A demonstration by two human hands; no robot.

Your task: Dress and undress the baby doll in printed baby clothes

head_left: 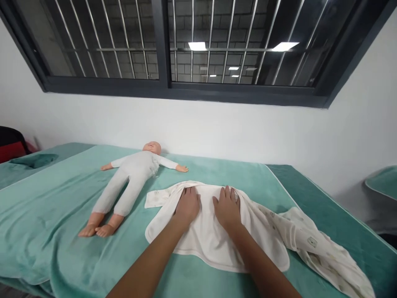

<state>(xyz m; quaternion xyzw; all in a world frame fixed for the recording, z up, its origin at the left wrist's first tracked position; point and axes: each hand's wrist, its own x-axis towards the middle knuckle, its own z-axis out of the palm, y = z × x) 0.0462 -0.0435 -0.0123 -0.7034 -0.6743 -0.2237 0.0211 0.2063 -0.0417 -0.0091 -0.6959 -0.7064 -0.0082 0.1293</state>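
A white baby top (204,240) with a small print on its sleeves lies spread out, its pale inner side facing up. My left hand (187,205) rests palm down near its upper edge, beside the short-looking left sleeve (156,198). Close by on the right, my right hand (228,207) presses on the same cloth, fingers stretched out and a little apart. Both hands are open and lie on the fabric. Off to the left, a baby doll (133,169) in a white suit is on its back with arms spread, touched by neither hand.
A green sheet (68,198) with some creases covers the bed or table. Printed cloth (322,244) trails from the top towards the lower right. Behind stand a white wall (201,128) and a dark-framed barred window (164,89). A red and black object (12,147) sits at far left.
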